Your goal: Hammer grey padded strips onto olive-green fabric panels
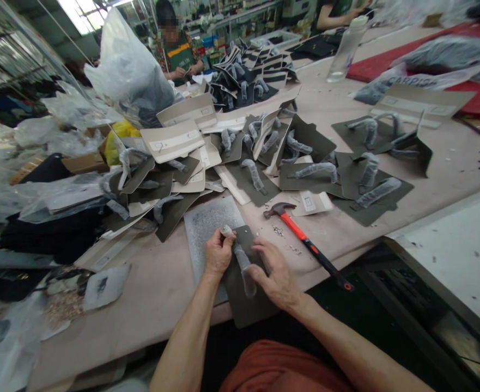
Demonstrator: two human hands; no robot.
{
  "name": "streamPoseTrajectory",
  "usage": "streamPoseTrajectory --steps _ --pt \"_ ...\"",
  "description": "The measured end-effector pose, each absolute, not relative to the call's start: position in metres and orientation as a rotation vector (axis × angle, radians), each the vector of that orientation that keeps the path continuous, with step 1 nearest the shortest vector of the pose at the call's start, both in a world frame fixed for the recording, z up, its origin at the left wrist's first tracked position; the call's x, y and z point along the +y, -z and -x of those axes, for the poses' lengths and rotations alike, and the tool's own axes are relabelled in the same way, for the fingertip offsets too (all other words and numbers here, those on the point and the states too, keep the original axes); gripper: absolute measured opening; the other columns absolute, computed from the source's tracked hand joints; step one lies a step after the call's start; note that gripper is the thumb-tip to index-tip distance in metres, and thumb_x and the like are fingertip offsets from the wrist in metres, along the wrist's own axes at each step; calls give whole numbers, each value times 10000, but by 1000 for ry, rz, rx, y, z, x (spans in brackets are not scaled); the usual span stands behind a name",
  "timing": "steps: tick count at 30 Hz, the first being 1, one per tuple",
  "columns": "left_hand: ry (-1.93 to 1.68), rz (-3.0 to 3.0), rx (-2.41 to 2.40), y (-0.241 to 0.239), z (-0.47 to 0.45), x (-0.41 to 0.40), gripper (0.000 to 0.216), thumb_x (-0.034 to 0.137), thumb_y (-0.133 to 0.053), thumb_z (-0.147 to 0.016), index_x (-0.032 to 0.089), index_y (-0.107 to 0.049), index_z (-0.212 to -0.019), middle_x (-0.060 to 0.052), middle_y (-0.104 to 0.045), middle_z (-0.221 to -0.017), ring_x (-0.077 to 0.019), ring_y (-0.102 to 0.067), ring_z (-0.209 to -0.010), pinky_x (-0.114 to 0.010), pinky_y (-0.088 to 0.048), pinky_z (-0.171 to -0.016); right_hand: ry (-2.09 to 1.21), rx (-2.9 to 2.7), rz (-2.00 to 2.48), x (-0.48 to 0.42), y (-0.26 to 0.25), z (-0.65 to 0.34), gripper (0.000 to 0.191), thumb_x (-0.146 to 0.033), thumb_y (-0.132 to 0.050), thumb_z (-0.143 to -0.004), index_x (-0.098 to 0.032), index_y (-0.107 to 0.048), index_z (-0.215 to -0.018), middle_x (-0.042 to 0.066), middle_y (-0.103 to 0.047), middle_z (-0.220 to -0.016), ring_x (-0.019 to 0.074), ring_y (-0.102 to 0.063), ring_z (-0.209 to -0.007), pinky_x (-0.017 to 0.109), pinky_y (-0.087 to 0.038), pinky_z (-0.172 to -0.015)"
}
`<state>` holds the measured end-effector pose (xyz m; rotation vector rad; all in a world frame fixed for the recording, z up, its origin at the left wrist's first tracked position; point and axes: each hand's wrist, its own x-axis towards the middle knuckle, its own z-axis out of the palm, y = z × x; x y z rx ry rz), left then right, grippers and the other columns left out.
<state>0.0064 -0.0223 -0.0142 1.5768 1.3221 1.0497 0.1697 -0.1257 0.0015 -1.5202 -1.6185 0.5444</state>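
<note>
My left hand [218,253] is closed in a pinch around a short, pale, round-ended piece [225,231] like a small tool's grip; its lower part is hidden by my fingers. Under both hands lies a dark grey-green bag panel [250,313] with a plastic-wrapped handle [243,264] on it. Its far end rests on a speckled grey slab [207,223], and its near end hangs over the table edge. My right hand [278,275] is spread over the panel's right side, thumb by the handle. A claw hammer [301,231] with a red and black grip lies to the right.
Small metal bits [278,231] lie near the hammer head. Behind are piled similar panels [256,182], with a water bottle [348,49] farther back. Plastic-bagged goods [129,71] crowd the left. A co-worker [178,54] sits across the table [153,299].
</note>
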Motion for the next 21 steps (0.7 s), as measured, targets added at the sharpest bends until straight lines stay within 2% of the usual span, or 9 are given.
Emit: streamPoseTrajectory --steps 4,6,8,9,12,14,17,19,21 --pt "-1053 -1649 1347 13 -9 -24 111 288 -659 -841 195 -687 -894 -39 -763 -894 -197 -706 -840 -286 -521 -769 -190 -1632 1989 -121 5 -239 384 -366 -625 -857 -126 -574 -1151 208 -597 -1177 347 -536 -1118 494 -436 -950" --pt "-1053 -1695 1321 13 -9 -26 112 276 -650 -844 199 -690 -914 -37 -761 -894 -198 -705 -844 -291 -522 -781 -241 -1691 2203 -120 10 -269 294 -318 -619 -835 -130 -585 -1058 186 -611 -1042 319 -559 -977 444 -456 -832" --pt "-1055 -1744 1285 14 -8 -27 120 258 -641 -845 206 -689 -942 -34 -759 -904 -199 -704 -852 -297 -523 -797 -490 -1620 2300 -119 10 -289 159 -282 -595 -813 -161 -565 -911 110 -595 -864 243 -552 -812 357 -445 -712" --pt "-1057 -1766 1272 15 -7 -28 127 251 -637 -845 209 -687 -954 -33 -758 -907 -199 -702 -854 -300 -523 -804 -716 -1510 2283 -117 8 -294 115 -271 -583 -800 -179 -535 -848 70 -572 -789 205 -532 -737 317 -429 -656" --pt "-1061 -1813 1246 16 -7 -29 136 246 -625 -850 210 -681 -969 -36 -749 -910 -204 -696 -858 -310 -517 -815 -1450 -1102 2002 -109 -9 -293 115 -270 -548 -753 -212 -449 -759 -4 -506 -663 129 -449 -558 250 -372 -512" --pt "-1059 -1831 1244 15 -7 -29 129 242 -616 -852 209 -680 -959 -35 -741 -896 -204 -689 -849 -310 -511 -806 -1679 -959 1838 -104 -29 -281 122 -307 -514 -766 -221 -428 -764 -32 -474 -636 99 -377 -469 232 -330 -440" --pt "-1050 -1842 1249 14 -7 -29 106 221 -600 -852 208 -674 -927 -28 -723 -863 -197 -676 -819 -299 -500 -782 -1475 -1031 1788 -100 -69 -256 231 -451 -441 -864 -231 -433 -792 -69 -407 -583 87 -304 -403 222 -266 -384" --pt "-1044 -1846 1251 14 -6 -29 98 210 -594 -853 208 -669 -915 -24 -714 -853 -192 -668 -809 -294 -493 -775 -1091 -1227 1743 -99 -92 -242 334 -535 -395 -914 -230 -452 -789 -65 -403 -558 98 -338 -415 230 -272 -401" --pt "-1041 -1846 1251 15 -6 -29 97 209 -594 -852 210 -667 -917 -24 -712 -857 -190 -664 -810 -293 -489 -774 -650 -1487 1683 -100 -105 -232 368 -535 -381 -946 -225 -464 -766 -40 -438 -559 111 -389 -457 248 -289 -453"
